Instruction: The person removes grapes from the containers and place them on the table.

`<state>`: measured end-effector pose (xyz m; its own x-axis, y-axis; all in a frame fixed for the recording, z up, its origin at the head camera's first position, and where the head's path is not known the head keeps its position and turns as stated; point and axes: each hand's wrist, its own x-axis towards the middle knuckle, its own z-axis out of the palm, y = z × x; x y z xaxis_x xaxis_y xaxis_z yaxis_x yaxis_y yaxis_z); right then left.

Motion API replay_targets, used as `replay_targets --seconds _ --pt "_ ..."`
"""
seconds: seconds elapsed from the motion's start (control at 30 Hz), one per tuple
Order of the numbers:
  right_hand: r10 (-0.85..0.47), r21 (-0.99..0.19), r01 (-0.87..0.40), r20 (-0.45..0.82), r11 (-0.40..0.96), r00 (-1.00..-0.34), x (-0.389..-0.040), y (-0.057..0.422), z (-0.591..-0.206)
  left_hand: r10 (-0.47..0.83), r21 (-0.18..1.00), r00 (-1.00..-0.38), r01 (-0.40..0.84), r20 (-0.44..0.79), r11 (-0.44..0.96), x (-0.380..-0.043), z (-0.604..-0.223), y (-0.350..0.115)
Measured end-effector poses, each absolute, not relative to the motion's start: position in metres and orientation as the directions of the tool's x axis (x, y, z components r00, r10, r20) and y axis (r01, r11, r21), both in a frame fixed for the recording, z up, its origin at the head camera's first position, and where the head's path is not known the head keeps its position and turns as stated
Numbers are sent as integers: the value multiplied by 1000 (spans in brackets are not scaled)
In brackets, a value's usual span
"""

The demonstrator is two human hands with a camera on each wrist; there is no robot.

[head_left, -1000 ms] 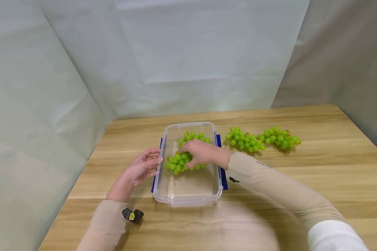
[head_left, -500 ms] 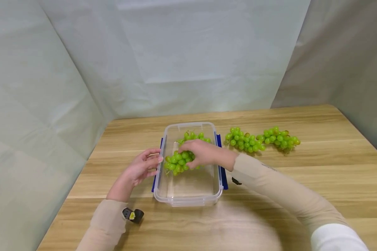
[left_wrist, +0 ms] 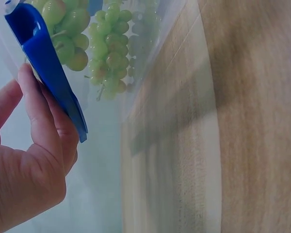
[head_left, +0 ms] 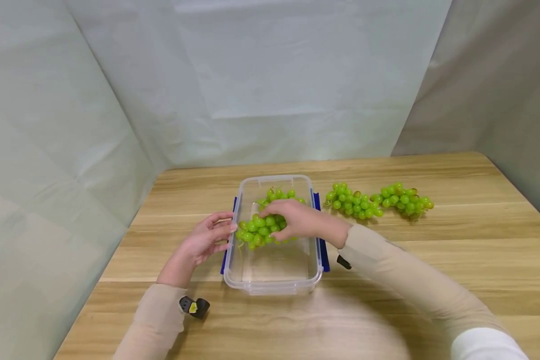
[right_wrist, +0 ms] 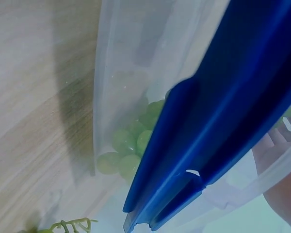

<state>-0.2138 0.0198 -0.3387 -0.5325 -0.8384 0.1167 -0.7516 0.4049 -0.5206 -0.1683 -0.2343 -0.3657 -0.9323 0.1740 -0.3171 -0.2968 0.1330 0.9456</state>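
Note:
A clear plastic box (head_left: 274, 287) with blue side latches (head_left: 324, 250) stands on the wooden table, uncovered. Inside, my right hand (head_left: 299, 218) grips a bunch of green grapes (head_left: 256, 232) from above, thumb on the near side and fingers on the far side. Another bunch of grapes (head_left: 291, 194) lies behind it in the box, partly covered by that hand. My left hand (head_left: 207, 237) rests its fingertips at the box's left rim. In the left wrist view, its fingers (left_wrist: 41, 116) lie against the blue latch (left_wrist: 53, 73), loosely bent.
Two more grape bunches, a nearer bunch (head_left: 353, 202) and a farther bunch (head_left: 402, 200), lie on the table (head_left: 468, 240) right of the box. Pale sheets (head_left: 297, 90) hang behind and at both sides. Small black devices sit at both wrists.
The gripped bunch has shifted slightly left within the box. My right wrist and sleeve have drawn a little to the right. The left hand keeps its place at the rim.

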Motion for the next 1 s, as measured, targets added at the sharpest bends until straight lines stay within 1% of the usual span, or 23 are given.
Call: replay_targets --seconds 0.27,0.5,0.8,1.0 --pt "-820 -547 -727 120 416 -560 -208 27 -337 179 947 -933 -292 -313 135 -167 -365 -232" --pt "-803 -539 -734 165 414 -573 -203 33 -338 183 949 -933 -288 -308 130 -168 -365 -233" --pt "-796 -538 -743 201 398 -572 -198 40 -337 181 949 -934 -290 -309 124 -168 -366 -233" --pt "-797 -517 -767 237 381 -556 -196 44 -337 187 950 -933 -288 -306 117 -167 -366 -235"
